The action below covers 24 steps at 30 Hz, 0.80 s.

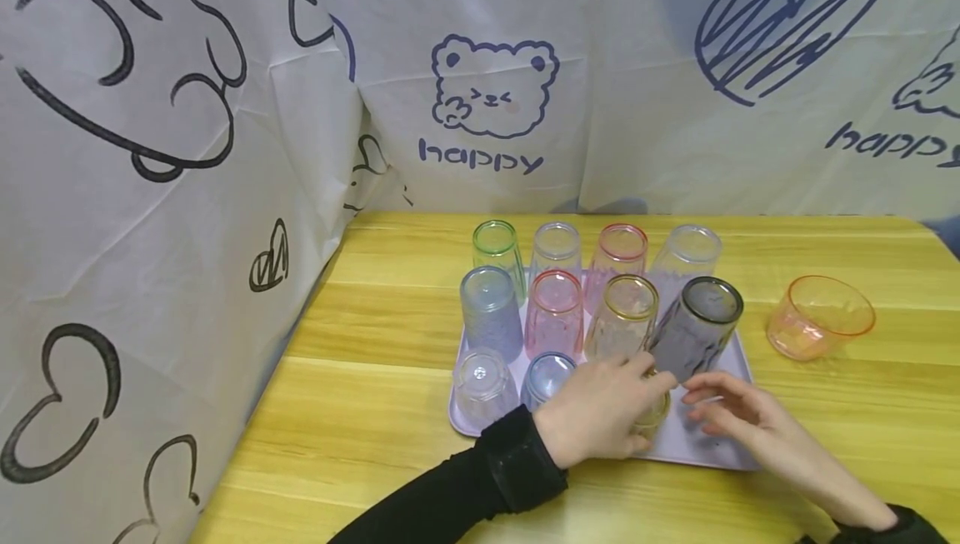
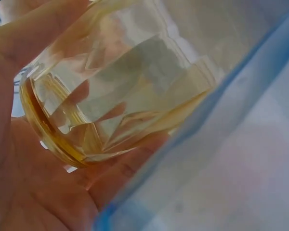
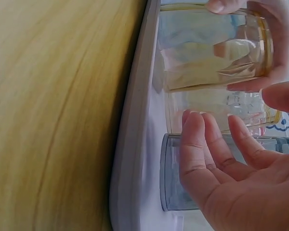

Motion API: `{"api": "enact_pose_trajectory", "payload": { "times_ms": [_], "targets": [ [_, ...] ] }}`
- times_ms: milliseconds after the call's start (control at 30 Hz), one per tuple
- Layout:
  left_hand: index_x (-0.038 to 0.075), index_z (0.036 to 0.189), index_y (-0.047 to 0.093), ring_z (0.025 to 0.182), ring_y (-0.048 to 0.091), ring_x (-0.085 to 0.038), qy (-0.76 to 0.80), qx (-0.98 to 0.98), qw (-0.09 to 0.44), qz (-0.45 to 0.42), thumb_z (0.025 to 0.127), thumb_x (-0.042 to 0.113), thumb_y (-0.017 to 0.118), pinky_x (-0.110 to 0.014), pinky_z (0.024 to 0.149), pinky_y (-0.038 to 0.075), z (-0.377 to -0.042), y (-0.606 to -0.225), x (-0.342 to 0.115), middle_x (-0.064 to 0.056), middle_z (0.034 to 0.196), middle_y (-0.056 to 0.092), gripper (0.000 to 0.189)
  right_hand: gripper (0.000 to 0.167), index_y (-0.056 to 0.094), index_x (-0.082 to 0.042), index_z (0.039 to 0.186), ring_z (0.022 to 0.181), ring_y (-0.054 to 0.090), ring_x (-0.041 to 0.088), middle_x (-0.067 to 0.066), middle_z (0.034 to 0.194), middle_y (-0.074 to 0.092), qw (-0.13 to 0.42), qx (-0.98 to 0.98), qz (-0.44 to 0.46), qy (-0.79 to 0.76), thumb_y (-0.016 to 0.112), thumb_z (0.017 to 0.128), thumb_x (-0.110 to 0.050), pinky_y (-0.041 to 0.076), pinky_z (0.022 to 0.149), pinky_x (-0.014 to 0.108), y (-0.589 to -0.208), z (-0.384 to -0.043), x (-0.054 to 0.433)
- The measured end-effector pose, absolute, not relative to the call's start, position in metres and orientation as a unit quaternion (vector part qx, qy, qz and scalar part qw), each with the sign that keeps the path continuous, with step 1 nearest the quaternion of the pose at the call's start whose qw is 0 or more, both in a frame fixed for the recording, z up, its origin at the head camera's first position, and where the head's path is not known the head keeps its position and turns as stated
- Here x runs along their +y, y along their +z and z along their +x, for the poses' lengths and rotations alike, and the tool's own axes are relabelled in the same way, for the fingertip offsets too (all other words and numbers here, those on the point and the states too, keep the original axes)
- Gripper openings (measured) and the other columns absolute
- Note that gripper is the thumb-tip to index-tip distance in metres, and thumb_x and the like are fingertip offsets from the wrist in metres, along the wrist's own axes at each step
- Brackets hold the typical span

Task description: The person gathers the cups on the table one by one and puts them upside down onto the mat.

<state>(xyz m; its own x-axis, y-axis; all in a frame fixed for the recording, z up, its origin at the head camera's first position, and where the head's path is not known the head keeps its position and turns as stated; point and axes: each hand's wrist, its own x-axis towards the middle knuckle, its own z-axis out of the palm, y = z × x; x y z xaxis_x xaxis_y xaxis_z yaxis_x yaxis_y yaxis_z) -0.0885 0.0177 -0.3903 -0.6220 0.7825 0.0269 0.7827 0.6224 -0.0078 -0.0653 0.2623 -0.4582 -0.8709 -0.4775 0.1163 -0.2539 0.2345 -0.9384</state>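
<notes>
My left hand [image 1: 611,406] holds a clear amber glass [image 1: 656,411] at the front of a lilac tray [image 1: 705,448]. In the left wrist view the fingers and palm curve round the thick base of this amber glass [image 2: 120,96], which stands upside down. My right hand [image 1: 738,415] is at the tray's right side, fingers loosely bent and holding nothing. Nearest to it is a dark grey glass [image 1: 697,327]; in the right wrist view the fingers overlap that grey glass [image 3: 176,178]. Left of the amber glass, a low blue glass [image 1: 550,377] is partly behind my left wrist.
Several more upturned glasses stand in rows on the tray, among them a pink one [image 1: 555,315], a green one [image 1: 497,248] and a clear one [image 1: 486,386]. An orange glass bowl [image 1: 821,323] sits on the wooden table [image 1: 360,419] to the right. A printed cloth [image 1: 637,136] hangs behind.
</notes>
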Motion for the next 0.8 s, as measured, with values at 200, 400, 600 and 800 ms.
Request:
{"api": "enact_pose_trajectory", "payload": {
  "times_ms": [200, 400, 600, 800],
  "targets": [
    [0.029, 0.131, 0.058, 0.100, 0.065, -0.010, 0.017, -0.912, 0.024, -0.410, 0.075, 0.054, 0.083, -0.020, 0.072, 0.056, -0.089, -0.397, 0.019, 0.009, 0.117, 0.062, 0.066, 0.033, 0.054, -0.004, 0.131, 0.103, 0.067, 0.000, -0.016, 0.118, 0.067, 0.100, 0.776, -0.242, -0.574, 0.044, 0.102, 0.006, 0.060, 0.079, 0.023, -0.458, -0.065, 0.260],
    [0.028, 0.136, 0.056, 0.107, 0.064, -0.012, 0.007, -0.916, 0.028, -0.401, 0.077, 0.056, 0.082, -0.023, 0.078, 0.057, -0.089, -0.398, 0.015, 0.008, 0.125, 0.062, 0.069, 0.032, 0.052, -0.001, 0.133, 0.103, 0.067, 0.000, -0.015, 0.118, 0.067, 0.097, 0.786, -0.245, -0.560, 0.045, 0.102, 0.005, 0.061, 0.078, 0.024, -0.456, -0.065, 0.256],
    [0.025, 0.143, 0.053, 0.119, 0.062, -0.016, -0.048, -0.915, 0.053, -0.397, 0.081, 0.057, 0.077, -0.028, 0.092, 0.057, -0.090, -0.395, -0.005, 0.003, 0.136, 0.059, 0.074, 0.035, 0.051, 0.002, 0.132, 0.099, 0.066, -0.002, -0.015, 0.115, 0.065, 0.038, 0.827, -0.252, -0.501, 0.056, 0.097, 0.005, 0.058, 0.074, 0.022, -0.451, -0.062, 0.244],
    [0.023, 0.143, 0.052, 0.117, 0.061, -0.015, -0.091, -0.916, 0.098, -0.378, 0.082, 0.062, 0.073, -0.028, 0.091, 0.058, -0.087, -0.389, -0.037, 0.002, 0.134, 0.060, 0.075, 0.052, 0.052, -0.006, 0.136, 0.105, 0.060, -0.005, 0.004, 0.123, 0.063, -0.033, 0.865, -0.246, -0.435, 0.073, 0.089, -0.002, 0.059, 0.076, 0.023, -0.439, -0.058, 0.225]
  ]
}}
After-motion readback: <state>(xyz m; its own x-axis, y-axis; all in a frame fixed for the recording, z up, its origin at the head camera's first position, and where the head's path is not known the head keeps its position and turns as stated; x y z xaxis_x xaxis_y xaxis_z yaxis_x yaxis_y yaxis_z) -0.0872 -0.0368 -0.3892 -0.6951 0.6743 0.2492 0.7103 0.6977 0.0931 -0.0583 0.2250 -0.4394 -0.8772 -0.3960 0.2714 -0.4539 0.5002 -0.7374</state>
